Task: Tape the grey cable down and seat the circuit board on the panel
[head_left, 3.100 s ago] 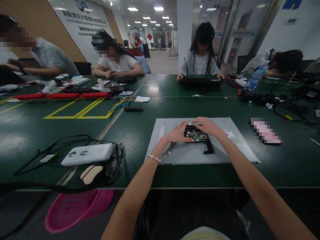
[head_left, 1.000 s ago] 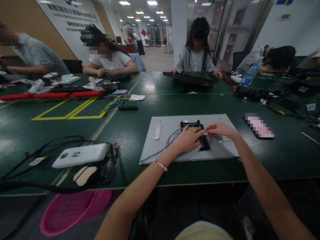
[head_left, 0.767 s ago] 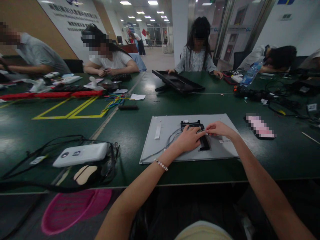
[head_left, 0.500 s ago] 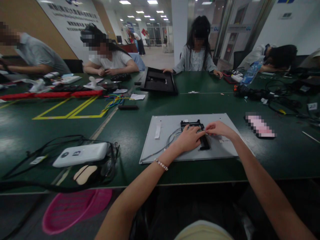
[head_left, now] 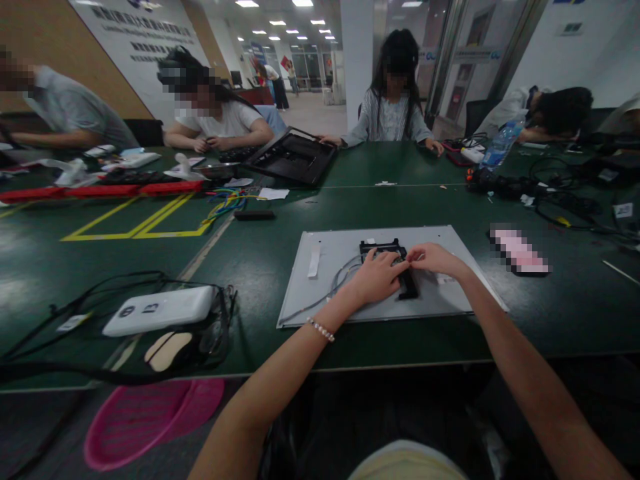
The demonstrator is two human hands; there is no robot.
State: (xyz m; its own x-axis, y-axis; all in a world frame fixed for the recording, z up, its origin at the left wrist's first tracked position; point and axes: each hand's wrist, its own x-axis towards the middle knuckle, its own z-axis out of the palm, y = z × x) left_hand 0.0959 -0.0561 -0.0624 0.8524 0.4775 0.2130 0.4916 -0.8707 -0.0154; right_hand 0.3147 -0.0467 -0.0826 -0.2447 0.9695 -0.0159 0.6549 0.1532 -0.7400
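Note:
A flat grey panel (head_left: 295, 293) lies on the green table before me. A black plastic bracket (head_left: 409, 288) sits on it, with a grey cable (head_left: 320, 303) trailing toward the panel's front left corner. Across the bracket rests my left hand (head_left: 379, 275), palm down, fingers apart; its fingertips touch the bracket. My right hand (head_left: 434, 259) meets it at the bracket's right side, thumb and forefinger pinched together. Whatever is in that pinch is too small and covered to name. A white paper strip (head_left: 314, 261) is on the panel's left part.
Right of the panel lies a phone (head_left: 520, 250). To the left are a white power bank (head_left: 160, 310), a mouse (head_left: 170, 350) and black cords. Opposite, a person (head_left: 395, 120) holds a black plastic frame (head_left: 295, 157). A pink basket (head_left: 150, 423) stands below the table edge.
The person opposite has shifted the black frame leftward and tilted it. My hands stay at the bracket with hardly any movement.

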